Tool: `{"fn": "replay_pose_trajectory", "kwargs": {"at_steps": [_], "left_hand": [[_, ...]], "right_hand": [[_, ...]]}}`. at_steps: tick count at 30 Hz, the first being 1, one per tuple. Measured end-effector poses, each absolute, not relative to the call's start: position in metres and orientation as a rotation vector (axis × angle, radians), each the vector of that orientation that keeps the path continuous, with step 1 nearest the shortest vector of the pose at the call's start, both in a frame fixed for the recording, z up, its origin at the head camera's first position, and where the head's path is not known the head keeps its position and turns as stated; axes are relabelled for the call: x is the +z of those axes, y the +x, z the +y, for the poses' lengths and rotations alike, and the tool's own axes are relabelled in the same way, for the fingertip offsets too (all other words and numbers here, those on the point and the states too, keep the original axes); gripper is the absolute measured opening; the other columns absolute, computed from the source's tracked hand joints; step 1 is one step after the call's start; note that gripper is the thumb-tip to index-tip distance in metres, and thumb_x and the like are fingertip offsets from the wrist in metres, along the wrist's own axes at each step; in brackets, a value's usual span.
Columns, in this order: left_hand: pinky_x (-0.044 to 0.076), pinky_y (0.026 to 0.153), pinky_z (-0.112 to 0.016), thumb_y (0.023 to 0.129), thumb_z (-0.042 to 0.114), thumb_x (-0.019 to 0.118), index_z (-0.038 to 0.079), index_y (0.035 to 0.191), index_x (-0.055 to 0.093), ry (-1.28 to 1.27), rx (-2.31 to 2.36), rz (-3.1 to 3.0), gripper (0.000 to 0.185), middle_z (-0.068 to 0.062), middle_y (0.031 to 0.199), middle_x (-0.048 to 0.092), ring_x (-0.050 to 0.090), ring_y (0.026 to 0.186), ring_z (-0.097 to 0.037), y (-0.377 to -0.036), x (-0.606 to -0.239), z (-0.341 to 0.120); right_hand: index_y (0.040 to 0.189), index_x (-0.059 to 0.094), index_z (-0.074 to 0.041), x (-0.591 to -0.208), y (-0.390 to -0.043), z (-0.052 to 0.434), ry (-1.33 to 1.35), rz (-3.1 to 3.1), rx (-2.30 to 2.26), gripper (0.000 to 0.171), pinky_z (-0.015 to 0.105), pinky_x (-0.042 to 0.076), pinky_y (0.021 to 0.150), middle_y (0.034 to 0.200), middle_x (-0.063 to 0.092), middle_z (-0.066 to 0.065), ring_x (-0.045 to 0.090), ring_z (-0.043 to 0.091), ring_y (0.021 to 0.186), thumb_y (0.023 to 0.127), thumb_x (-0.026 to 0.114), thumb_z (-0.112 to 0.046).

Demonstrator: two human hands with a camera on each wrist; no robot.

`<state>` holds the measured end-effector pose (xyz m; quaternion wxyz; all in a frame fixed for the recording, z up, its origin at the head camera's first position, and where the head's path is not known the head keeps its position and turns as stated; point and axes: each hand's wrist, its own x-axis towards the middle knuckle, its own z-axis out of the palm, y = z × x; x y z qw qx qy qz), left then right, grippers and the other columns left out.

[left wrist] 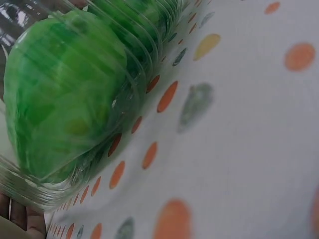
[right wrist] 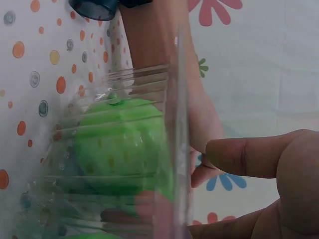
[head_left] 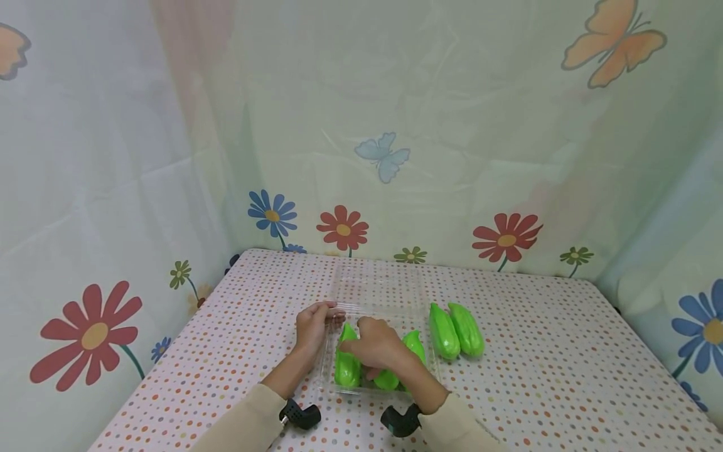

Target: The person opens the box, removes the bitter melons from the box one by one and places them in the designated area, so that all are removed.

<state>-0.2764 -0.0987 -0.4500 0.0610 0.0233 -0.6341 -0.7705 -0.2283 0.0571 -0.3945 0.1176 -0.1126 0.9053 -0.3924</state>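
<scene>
A clear plastic container [head_left: 332, 351] lies on the dotted table with its lid [head_left: 375, 290] folded open behind it. Three glossy green vegetables lie in it: the left one [head_left: 346, 367], the middle one [head_left: 386, 380] and the right one [head_left: 416, 343]. My left hand [head_left: 312, 326] grips the container's left rim at the hinge corner. My right hand [head_left: 374, 345] lies over the middle vegetable with its fingers curled down around it. The left wrist view shows a green vegetable [left wrist: 60, 99] pressed against the ribbed wall. In the right wrist view my thumb [right wrist: 259, 157] sits beside the container wall [right wrist: 177, 124].
Two more green vegetables [head_left: 443, 331] [head_left: 467, 329] lie side by side on the dotted tablecloth [head_left: 565, 364] just right of the container. Flowered curtain walls [head_left: 395, 157] close the table in at the back and on both sides.
</scene>
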Motion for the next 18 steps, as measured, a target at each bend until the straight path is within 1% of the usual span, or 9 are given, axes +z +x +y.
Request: {"fn": "replay_pose_trajectory", "kwargs": {"at_steps": [2,4,7,10,13,18], "left_hand": [[0.061,0.089,-0.047,0.096,0.0,0.044,-0.012,0.111,0.065,0.069,-2.33,-1.918,0.028,-0.027,0.1,0.074,0.073,0.094,-0.038,-0.272,-0.445,-0.098],[0.061,0.089,-0.047,0.097,0.0,0.044,-0.013,0.113,0.064,0.063,-2.324,-1.925,0.029,-0.028,0.101,0.073,0.073,0.095,-0.039,-0.271,-0.443,-0.098],[0.062,0.088,-0.046,0.097,0.001,0.043,-0.015,0.115,0.063,0.059,-2.315,-1.931,0.031,-0.028,0.102,0.073,0.073,0.096,-0.039,-0.269,-0.441,-0.098],[0.062,0.087,-0.044,0.097,0.001,0.043,-0.014,0.115,0.063,0.068,-2.313,-1.941,0.031,-0.027,0.102,0.074,0.074,0.095,-0.037,-0.269,-0.441,-0.098],[0.063,0.086,-0.041,0.097,0.001,0.043,-0.015,0.116,0.062,0.077,-2.311,-1.953,0.032,-0.027,0.102,0.074,0.075,0.092,-0.034,-0.273,-0.444,-0.099],[0.063,0.085,-0.035,0.098,0.002,0.043,-0.017,0.119,0.061,0.085,-2.326,-1.926,0.034,-0.027,0.101,0.074,0.076,0.087,-0.026,-0.285,-0.461,-0.1]], "right_hand": [[0.104,0.061,0.008,-0.397,-0.229,0.055,-0.331,2.663,-1.13,0.038,0.035,0.056,0.039,0.073,0.06,0.014,0.063,0.024,0.042,0.089,0.073,-0.024],[0.095,0.06,0.004,-0.398,-0.229,0.053,-0.337,2.67,-1.117,0.03,0.035,0.056,0.038,0.073,0.06,0.013,0.063,0.024,0.042,0.089,0.073,-0.022],[0.089,0.058,0.002,-0.402,-0.231,0.051,-0.359,2.672,-1.114,0.026,0.035,0.056,0.038,0.072,0.06,0.013,0.063,0.023,0.04,0.089,0.073,-0.019],[0.088,0.059,0.001,-0.404,-0.231,0.049,-0.377,2.682,-1.098,0.023,0.034,0.056,0.038,0.072,0.059,0.012,0.062,0.021,0.039,0.089,0.072,-0.018],[0.091,0.059,0.0,-0.404,-0.232,0.047,-0.381,2.689,-1.082,0.022,0.033,0.055,0.037,0.072,0.059,0.011,0.062,0.021,0.04,0.09,0.072,-0.017],[0.1,0.061,0.0,-0.406,-0.234,0.043,-0.395,2.693,-1.045,0.022,0.034,0.055,0.037,0.074,0.059,0.01,0.062,0.022,0.04,0.092,0.071,-0.017]]}}
